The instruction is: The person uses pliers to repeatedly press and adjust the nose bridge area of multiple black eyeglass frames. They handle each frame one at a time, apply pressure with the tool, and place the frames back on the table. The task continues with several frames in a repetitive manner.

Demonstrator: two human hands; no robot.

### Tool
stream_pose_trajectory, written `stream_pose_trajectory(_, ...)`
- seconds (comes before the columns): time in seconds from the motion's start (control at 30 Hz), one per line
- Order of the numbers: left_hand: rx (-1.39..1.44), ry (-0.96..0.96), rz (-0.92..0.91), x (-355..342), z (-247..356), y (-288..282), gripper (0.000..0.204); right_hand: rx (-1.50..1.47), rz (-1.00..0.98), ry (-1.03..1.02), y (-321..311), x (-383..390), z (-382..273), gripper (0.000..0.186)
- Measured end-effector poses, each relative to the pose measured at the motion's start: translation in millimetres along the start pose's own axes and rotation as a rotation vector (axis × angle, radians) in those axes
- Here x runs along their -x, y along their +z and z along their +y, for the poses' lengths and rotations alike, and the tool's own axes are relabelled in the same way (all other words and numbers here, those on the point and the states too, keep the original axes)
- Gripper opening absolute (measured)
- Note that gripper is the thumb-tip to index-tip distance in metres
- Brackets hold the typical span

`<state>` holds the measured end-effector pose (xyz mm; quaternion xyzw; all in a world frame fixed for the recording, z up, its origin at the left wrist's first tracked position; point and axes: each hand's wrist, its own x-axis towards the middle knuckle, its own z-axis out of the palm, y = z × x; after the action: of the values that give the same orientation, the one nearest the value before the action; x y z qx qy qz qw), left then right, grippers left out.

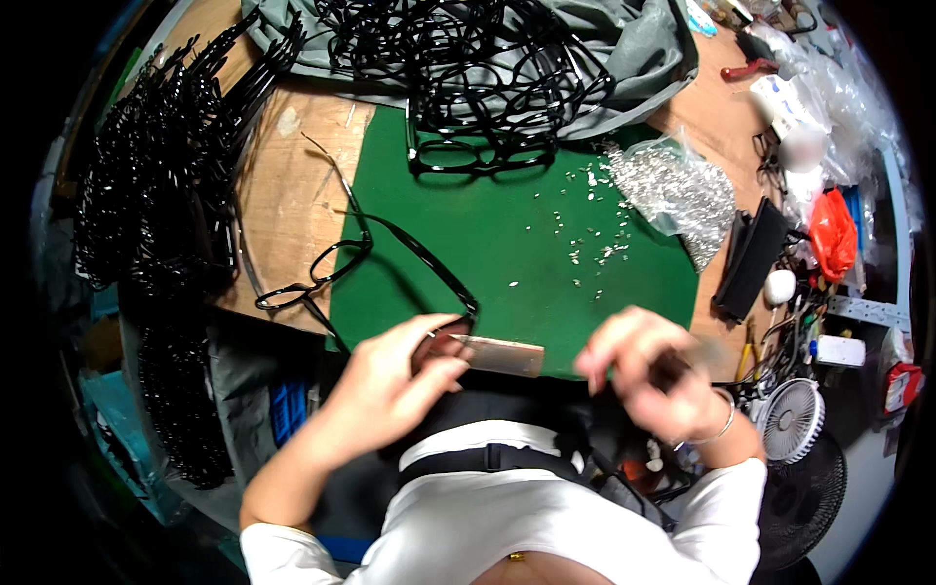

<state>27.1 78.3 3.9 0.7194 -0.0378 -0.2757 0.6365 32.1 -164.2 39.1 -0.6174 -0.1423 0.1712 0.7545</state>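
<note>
My left hand [395, 380] is closed on a black eyeglass frame [429, 258] at the table's front edge. One of its temples reaches up and away to the left over the green mat; the fingers hide much of the front. Beside those fingers lies a flat brownish strip [507, 356] along the table edge. My right hand [648, 375], blurred by motion, is off to the right with fingers curled around a dark object [669, 370] too smeared to name. Another black eyeglass frame [341, 261] lies left of the mat, temples spread.
A heap of black eyeglass frames [478, 88] lies on grey cloth [639, 73] at the back. More frames [156, 185] pile up at left. Small silvery pieces spill from a clear bag [673, 185] onto the green mat [439, 219]. A black case [751, 258] and white fan [790, 419] are at right.
</note>
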Motion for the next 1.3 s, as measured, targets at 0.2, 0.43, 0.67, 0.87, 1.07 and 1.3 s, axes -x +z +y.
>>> stream_pose_trajectory(0.2, -1.294, 0.394, 0.489, -29, 12, -51, 0.024, -0.529, -0.087, -0.75, 67, -18, -37, 0.011)
stream_pose_trajectory(0.43, -1.429, 0.382, 0.304, -46, -24, -101, 0.028, -0.533, -0.056, -0.522, 71, -5, -52, 0.015)
stream_pose_trajectory(0.67, -0.984, 0.587, 0.44, -94, 17, -59, 0.037, -0.49, 0.048, -0.803, 72, -1, -39, 0.01)
stream_pose_trajectory(0.87, -1.155, 0.687, 0.406, -154, 4, -29, 0.011, -0.478, -0.44, -0.522, 28, 7, -40, 0.009)
stream_pose_trajectory(1.07, 0.193, 0.351, -0.056, -126, 65, -21, 0.02, 0.826, -0.032, 0.101, -15, 2, 30, 0.03)
stream_pose_trajectory(1.3, 0.297, 0.444, -0.05, -60, 91, 1, 0.057, 1.658, -0.272, -0.109, 11, -15, 64, 0.047)
